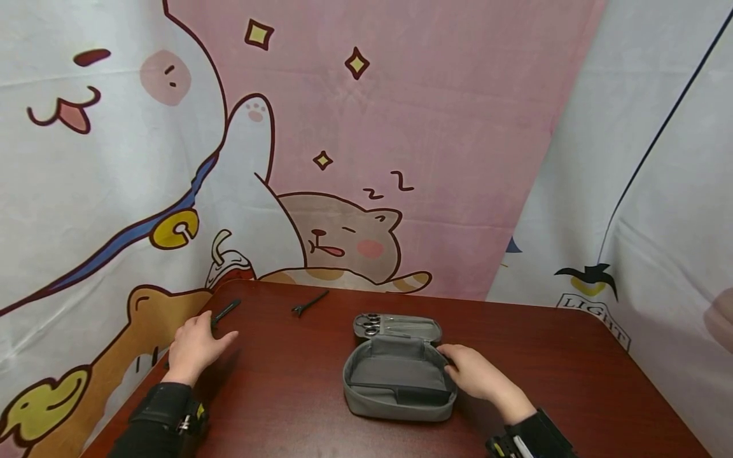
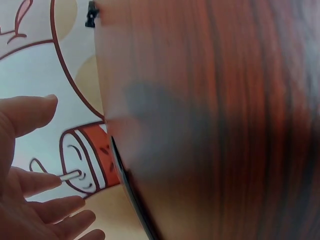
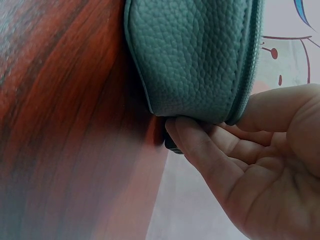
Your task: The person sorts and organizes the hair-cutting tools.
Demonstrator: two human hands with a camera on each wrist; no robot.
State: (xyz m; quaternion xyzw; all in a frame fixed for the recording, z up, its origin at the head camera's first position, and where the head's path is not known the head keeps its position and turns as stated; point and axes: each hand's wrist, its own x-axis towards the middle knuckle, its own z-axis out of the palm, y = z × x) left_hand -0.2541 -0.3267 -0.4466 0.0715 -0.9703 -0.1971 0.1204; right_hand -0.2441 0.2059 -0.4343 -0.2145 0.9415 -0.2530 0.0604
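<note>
Right hand (image 1: 478, 372) grips grey zip case (image 1: 395, 407); left hand (image 1: 196, 346) spreads wide, lower left.
Only the head view shows loop-handled tools (image 1: 372, 330).

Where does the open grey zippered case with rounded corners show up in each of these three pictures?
Head: the open, rounded grey zippered case sits low, just right of centre.
Left wrist: not in it.
Right wrist: top centre, its pebbled leather-look side showing, with the right hand gripping its lower end.
Shared landmark: the glossy reddish-brown wood-grain tabletop, in all three views.
</note>
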